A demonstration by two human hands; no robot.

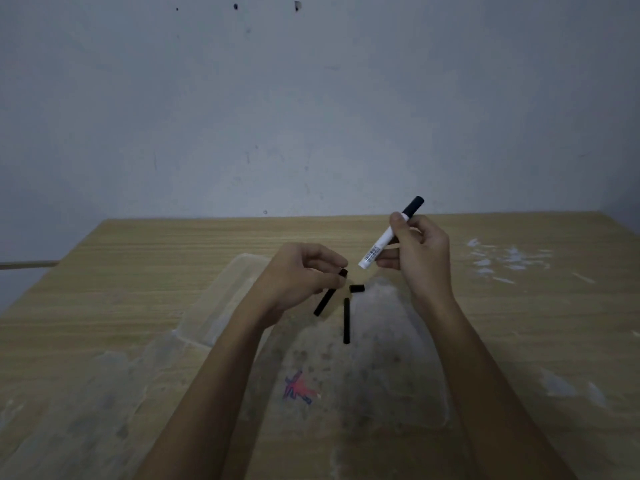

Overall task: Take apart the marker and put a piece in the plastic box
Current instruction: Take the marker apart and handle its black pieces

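My right hand point(420, 251) holds the white marker body point(381, 244) tilted, its black cap end point(414, 206) pointing up and away and its open end down toward my left hand. My left hand point(298, 275) pinches a black rod-shaped piece point(327, 296) that slants down to the left. Another thin black rod point(346, 320) and a short black end piece point(356, 288) lie below the hands, inside the clear plastic box point(221, 306), as far as I can tell. The box is transparent and its edges are faint.
The wooden table point(121, 278) runs to a pale wall at the back. White scuff marks point(505, 259) lie on the table to the right. A red and blue scribble point(298, 389) shows on the surface near me, between my forearms.
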